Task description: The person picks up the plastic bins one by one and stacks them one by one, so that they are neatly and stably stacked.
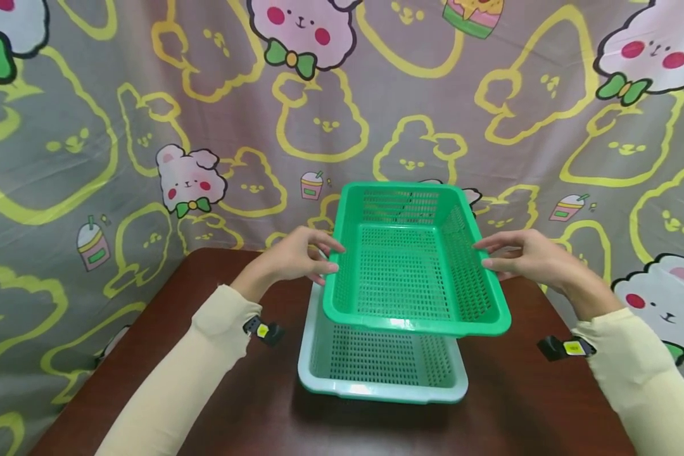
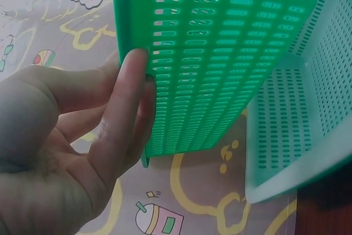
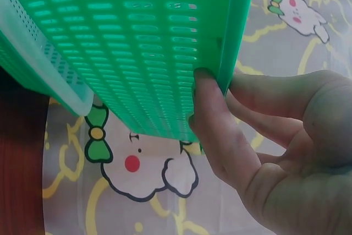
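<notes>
A bright green plastic basket (image 1: 401, 272) with slotted walls is held up by both hands, tilted so its inside faces the head camera. My left hand (image 1: 299, 256) pinches its left rim, thumb and fingers on either side of the edge, as the left wrist view also shows. Across from it, my right hand (image 1: 527, 256) pinches the right rim the same way; in the right wrist view fingers (image 3: 212, 114) lie against the slotted outer wall. Below is a pale mint basket (image 1: 384, 389), its far part hidden behind the green one.
The pale basket stands on a dark reddish-brown table (image 1: 234, 392). Behind and around the table hangs a grey curtain (image 1: 234, 120) printed with yellow outlines and cartoon bunnies. Each wrist wears a small black camera on a strap.
</notes>
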Action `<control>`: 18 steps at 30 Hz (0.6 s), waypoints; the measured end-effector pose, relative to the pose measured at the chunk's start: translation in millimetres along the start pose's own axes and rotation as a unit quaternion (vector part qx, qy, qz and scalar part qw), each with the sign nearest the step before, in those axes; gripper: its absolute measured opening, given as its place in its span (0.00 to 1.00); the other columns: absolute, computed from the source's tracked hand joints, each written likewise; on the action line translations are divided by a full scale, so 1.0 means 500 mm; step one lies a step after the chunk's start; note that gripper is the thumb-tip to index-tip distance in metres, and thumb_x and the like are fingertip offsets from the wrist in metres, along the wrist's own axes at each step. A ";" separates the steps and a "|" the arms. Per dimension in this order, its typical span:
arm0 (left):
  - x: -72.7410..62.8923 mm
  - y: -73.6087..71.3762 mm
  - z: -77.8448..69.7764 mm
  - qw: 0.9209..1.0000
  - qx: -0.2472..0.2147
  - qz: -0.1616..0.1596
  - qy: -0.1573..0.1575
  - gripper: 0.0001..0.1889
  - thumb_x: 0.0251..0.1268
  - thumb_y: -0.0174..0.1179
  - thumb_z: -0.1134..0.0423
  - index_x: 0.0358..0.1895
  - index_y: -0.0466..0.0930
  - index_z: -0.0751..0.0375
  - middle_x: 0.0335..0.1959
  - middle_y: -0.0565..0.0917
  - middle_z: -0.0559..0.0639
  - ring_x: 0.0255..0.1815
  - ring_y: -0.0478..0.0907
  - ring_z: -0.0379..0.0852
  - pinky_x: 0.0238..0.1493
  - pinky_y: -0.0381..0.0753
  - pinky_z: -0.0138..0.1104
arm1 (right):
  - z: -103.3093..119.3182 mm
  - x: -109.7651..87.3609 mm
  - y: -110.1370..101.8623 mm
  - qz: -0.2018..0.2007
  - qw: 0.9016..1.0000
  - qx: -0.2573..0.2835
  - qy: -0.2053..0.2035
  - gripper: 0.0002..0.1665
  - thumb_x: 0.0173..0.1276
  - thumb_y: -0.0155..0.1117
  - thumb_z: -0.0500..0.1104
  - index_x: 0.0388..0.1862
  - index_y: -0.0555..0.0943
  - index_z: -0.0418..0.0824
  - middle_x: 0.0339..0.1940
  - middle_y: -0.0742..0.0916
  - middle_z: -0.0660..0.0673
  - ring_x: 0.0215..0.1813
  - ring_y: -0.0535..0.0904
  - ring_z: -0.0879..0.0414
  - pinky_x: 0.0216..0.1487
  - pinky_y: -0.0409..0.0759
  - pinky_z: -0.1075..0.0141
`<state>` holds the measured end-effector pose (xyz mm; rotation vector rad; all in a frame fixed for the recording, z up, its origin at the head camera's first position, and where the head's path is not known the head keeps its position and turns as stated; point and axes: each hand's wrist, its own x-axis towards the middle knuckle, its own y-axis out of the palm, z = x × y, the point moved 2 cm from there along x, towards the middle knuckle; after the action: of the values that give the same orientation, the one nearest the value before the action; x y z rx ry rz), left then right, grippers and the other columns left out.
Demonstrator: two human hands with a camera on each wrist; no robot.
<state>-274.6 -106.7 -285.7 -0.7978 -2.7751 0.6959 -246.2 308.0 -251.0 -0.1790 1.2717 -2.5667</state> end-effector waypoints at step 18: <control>-0.043 -0.020 0.020 1.000 0.009 0.007 -0.012 0.22 0.69 0.66 0.71 0.65 0.79 0.68 0.54 0.75 0.66 0.38 0.87 0.45 0.40 0.93 0.43 | 0.031 0.005 0.040 0.015 0.999 0.038 -0.007 0.26 0.74 0.67 0.41 0.68 0.77 0.33 0.61 0.80 0.28 0.47 0.90 0.49 0.46 0.92 0.59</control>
<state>-263.8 -129.8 -290.3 -0.8119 -2.7842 0.7359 -241.1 284.2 -257.4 -0.1619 1.1603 -2.5788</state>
